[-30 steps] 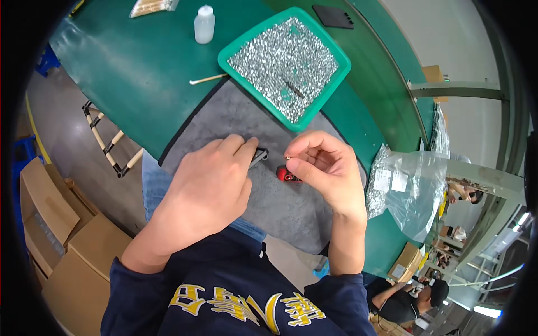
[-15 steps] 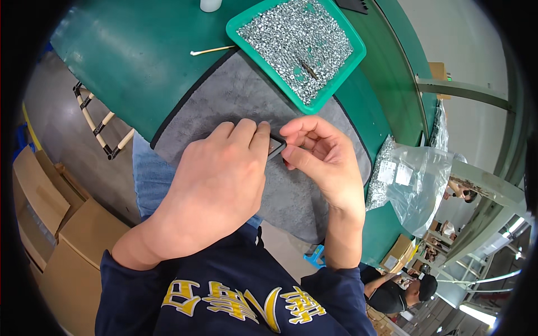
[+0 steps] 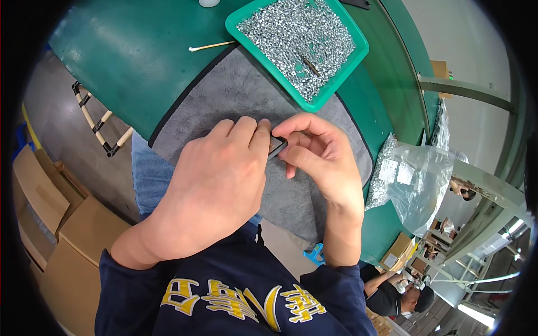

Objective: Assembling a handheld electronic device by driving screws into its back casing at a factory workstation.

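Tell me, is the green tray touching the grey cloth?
Touching. The head view shows the green tray's near corner lying on top of the grey cloth.

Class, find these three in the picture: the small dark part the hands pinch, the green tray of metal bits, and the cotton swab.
small dark part point(image 3: 276, 145), head view, its visible face between the fingertips
green tray point(image 3: 343, 78), head view, right rim
cotton swab point(image 3: 212, 46), head view, mid-stick

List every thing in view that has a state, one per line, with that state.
left hand: fingertips pinching the small dark part
right hand: fingers curled, gripping the same part
small dark part: held between both hands, mostly hidden
green tray: full of small silver hardware
grey cloth: spread flat on the table
clear plastic bag: open, crumpled
cotton swab: lying loose
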The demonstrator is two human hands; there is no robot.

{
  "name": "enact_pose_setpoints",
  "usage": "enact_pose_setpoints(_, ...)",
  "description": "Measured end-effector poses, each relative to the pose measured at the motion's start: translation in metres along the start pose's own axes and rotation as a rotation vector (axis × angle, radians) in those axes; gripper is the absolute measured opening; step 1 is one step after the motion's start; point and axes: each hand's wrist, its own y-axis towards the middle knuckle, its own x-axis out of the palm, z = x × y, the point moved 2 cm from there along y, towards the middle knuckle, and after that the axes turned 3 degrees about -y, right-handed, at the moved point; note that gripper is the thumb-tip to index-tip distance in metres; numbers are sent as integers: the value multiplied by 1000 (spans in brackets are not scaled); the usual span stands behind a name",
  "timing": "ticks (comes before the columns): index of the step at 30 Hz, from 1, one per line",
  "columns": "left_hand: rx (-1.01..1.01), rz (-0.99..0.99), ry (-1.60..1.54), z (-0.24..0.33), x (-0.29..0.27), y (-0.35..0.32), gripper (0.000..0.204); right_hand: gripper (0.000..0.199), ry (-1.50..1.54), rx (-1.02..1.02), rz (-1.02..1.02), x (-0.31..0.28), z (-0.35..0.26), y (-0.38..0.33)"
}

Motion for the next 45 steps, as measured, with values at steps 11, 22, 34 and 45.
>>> enact_pose_setpoints(11, 0, -21, 29, -1, -5, 3, 40, 31, -253, -125, 5, -14, -4, -8)
enact_pose_setpoints(22, 60, -139, 183, -8, -17, 11, 31, 36, -1074, -440, 97, -23, 2, -31)
enact_pose_setpoints(34, 115, -104, 196, -1, -19, 1, 23, 32, 164, -821, -133, -7, -84, -44)
enact_pose_setpoints(45, 107, -32, 203, -7, -11, 4, 18, 36, 247, -839, -212, 22, -73, -36)
